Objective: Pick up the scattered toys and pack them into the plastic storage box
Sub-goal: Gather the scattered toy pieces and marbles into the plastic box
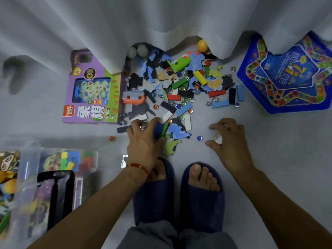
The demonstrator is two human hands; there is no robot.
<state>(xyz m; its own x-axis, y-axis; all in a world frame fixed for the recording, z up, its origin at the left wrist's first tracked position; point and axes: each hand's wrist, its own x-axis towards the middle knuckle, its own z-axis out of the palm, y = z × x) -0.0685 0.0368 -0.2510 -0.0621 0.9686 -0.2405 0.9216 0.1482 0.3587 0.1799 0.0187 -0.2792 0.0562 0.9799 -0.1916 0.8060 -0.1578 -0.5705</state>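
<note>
Still gathering: left hand [143, 139] clutching a fistful of blocks and a metal ring at frame centre; right hand [228, 139] curled round a small white piece. Most toys [183, 81] piled upper centre. Next, carrying both handfuls to storage box [23, 177], lower left.

Pale grey floor [269, 141], carrying: a heap of coloured blocks, flat puzzle pieces and glass marbles [181, 90] at centre, running under a white curtain hem; purple boxed chess game [89, 90], left of heap; blue star-patterned game board [287, 76], right; one orange marble [111, 138] apart, lower left; clear plastic storage box [45, 186], lower left, part filled; two dark blue slippers [203, 200].
</note>
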